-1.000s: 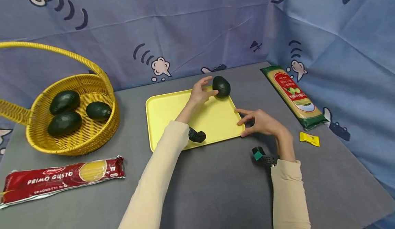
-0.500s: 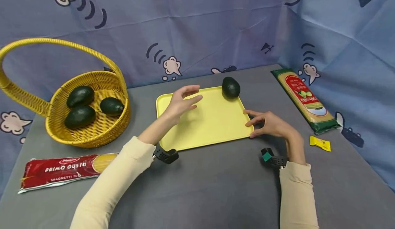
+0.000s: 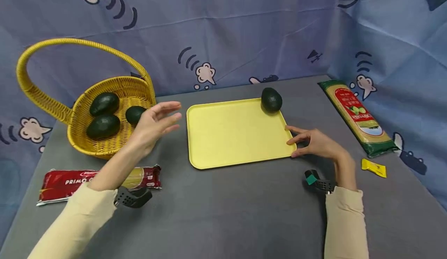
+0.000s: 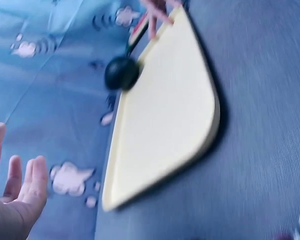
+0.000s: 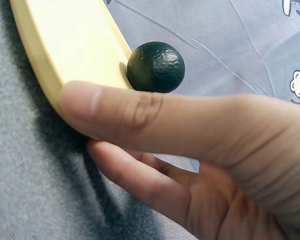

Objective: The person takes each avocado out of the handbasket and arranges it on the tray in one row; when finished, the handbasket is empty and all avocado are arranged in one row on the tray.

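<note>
My left hand [image 3: 150, 125] hovers in front of the yellow wicker basket [image 3: 78, 144], fingers apart and holding nothing. Two dark green avocados [image 3: 104, 126] lie in the basket's left half. A third avocado [image 3: 134, 114] beside them is partly covered by my left hand. Another avocado [image 3: 271, 100] sits at the far right corner of the yellow tray [image 3: 237, 135]. At the near right corner of that tray, my right hand [image 3: 316, 144] grips the rim with thumb and bent fingers. The right wrist view has the thumb [image 5: 115, 112] over the rim, a finger below it.
A red spaghetti pack [image 3: 66, 183] lies in front of the basket, partly behind the left forearm. On the right are a green and gold pasta pack [image 3: 356, 115] and a small yellow wrapped piece [image 3: 373, 168]. Blue printed cloth [image 3: 237, 38] hangs behind.
My left hand has drawn away from the avocado on the tray and moved left to the basket. The right hand stays at the tray's corner. The head view has turned left.
</note>
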The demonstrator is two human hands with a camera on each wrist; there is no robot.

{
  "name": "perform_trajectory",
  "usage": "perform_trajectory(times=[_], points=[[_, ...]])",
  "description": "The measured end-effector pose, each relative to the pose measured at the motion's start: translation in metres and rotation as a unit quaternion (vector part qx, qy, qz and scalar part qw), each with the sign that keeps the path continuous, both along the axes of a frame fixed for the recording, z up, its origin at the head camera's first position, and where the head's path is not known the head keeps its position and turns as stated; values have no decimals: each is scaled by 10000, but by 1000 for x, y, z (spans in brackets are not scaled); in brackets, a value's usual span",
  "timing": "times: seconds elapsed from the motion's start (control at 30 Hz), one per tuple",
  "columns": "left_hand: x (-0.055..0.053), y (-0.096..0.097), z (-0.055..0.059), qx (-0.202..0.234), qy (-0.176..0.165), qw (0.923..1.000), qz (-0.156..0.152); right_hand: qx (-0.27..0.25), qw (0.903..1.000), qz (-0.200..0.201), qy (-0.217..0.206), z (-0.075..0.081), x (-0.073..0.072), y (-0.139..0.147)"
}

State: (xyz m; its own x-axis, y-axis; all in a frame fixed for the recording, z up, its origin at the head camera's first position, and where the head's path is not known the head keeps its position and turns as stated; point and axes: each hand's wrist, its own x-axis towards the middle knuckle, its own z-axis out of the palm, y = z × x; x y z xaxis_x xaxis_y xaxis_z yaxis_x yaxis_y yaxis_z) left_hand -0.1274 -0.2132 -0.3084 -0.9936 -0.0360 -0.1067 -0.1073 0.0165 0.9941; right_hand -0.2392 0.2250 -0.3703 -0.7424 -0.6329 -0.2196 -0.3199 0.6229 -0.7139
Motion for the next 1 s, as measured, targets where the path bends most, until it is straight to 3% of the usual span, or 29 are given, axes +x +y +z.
perform_trajectory(times=[0.17, 0.3, 0.47, 0.57, 0.77, 0.87, 1.0], points=[[21, -38, 5, 291, 51, 9994, 204, -85, 9999, 21, -112, 0, -1, 1], [30, -74, 6, 546, 74, 9983, 192, -64, 9999, -5, -120, -2, -2, 3], [38, -127, 7, 511, -140, 9985, -105, -63, 9998, -44, -190, -2, -6, 1], [44, -150, 7, 345, -357, 9988, -27, -63, 9997, -46, -228, -1, -7, -1], [51, -170, 3, 727, -623, 9938, 562, -102, 9998, 28, -186, -2, -7, -4], [50, -174, 3, 909, -574, 9922, 625, -139, 9997, 60, -166, -3, -6, -2], [46, -178, 3, 633, -586, 9946, 581, -146, 9998, 73, -139, -1, -3, 2]])
